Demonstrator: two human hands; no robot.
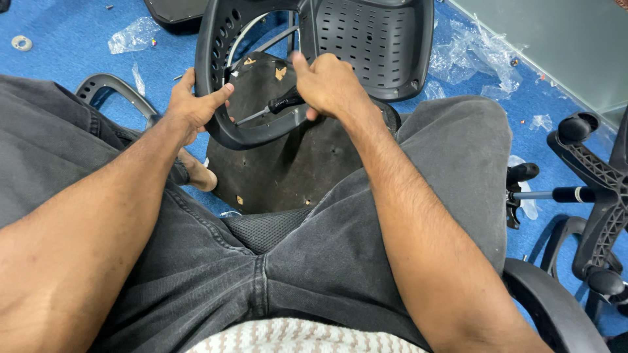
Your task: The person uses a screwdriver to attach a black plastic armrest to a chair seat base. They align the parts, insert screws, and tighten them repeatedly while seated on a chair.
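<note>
Gripping the curved lower rim of a black perforated chair back [366, 39] at upper centre, the left hand [190, 108] wraps its fingers around the plastic edge. Just to its right, the right hand [330, 82] is clenched on the black handle of a screwdriver [271, 108], whose shaft points lower left. Beneath lies the upturned seat base [288, 163], against the blue carpet [59, 39].

An office floor: blue carpet [65, 39], a glass partition [556, 39], office-chair parts and torn plastic wrapping [134, 34] scattered about.
</note>
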